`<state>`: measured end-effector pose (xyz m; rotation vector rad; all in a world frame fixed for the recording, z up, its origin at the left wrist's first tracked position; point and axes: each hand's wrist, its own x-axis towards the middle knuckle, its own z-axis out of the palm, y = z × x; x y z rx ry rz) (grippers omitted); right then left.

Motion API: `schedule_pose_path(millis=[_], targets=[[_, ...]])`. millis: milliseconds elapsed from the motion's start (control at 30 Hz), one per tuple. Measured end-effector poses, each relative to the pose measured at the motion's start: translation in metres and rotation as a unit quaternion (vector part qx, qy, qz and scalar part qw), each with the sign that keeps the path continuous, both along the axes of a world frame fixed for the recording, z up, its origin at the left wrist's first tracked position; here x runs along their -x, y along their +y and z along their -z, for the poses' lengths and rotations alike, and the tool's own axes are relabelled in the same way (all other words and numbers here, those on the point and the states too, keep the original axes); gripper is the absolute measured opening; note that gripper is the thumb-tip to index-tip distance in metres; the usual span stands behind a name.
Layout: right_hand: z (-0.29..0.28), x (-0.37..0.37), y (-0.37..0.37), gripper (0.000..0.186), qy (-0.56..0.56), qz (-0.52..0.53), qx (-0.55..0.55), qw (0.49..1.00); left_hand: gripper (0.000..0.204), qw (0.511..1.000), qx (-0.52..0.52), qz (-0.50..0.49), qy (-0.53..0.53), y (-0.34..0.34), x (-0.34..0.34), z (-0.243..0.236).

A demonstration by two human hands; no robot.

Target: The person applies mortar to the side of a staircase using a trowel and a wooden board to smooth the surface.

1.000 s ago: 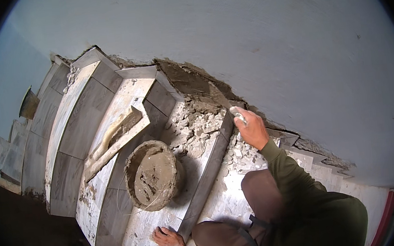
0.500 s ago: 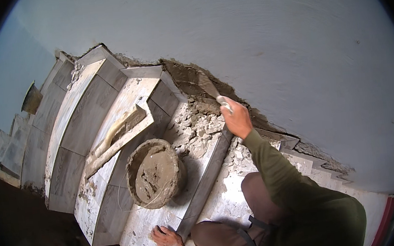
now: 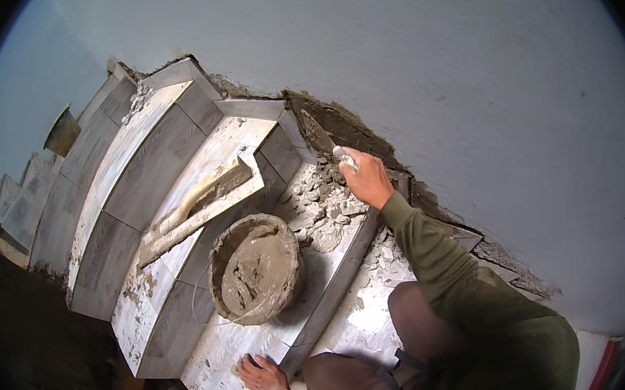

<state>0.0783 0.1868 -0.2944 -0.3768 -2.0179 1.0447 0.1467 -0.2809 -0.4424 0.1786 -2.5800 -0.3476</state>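
My right hand point(image 3: 367, 178) is closed round the pale handle of a trowel point(image 3: 317, 132). Its blade lies against the wet mortar point(image 3: 355, 133) in the rough gap along the wall, beside the end of a step. Fingers spread, my left hand point(image 3: 262, 375) rests flat on the tiled tread below the bucket. That bucket point(image 3: 256, 269), caked with grey mortar and with a thin wire handle, stands on the same tread. Broken mortar rubble point(image 3: 322, 207) lies between the bucket and the wall.
A plastering float point(image 3: 198, 209) with a long pale handle lies on the tread above the bucket. Grey wood-pattern tiled stairs point(image 3: 149, 153) climb to the left, where another bucket point(image 3: 62, 131) stands. The grey wall point(image 3: 468, 107) borders the right; the stairs' left side drops into dark space.
The view has shifted slightly, so the stairs and bucket sit a little further right. The trowel blade has moved down along the mortar toward the step's end. My left hand stays on the tread.
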Motion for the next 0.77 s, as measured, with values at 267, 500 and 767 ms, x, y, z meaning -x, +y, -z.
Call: schedule_pose_path(millis=[267,500,767], targets=[[0.033,-0.005,-0.005,0.04,-0.028,0.02,0.015,0.999,0.041,0.999,0.031,-0.021,0.009,-0.005,0.001,0.009],[0.055,-0.028,0.015,0.036,-0.052,0.068,0.036,0.996,0.042,0.999,0.025,-0.027,-0.008,-0.004,0.003,0.008],[0.043,-0.095,0.051,0.037,-0.083,0.024,0.071,0.994,0.043,0.999,0.028,-0.017,0.008,0.0,0.001,0.0]])
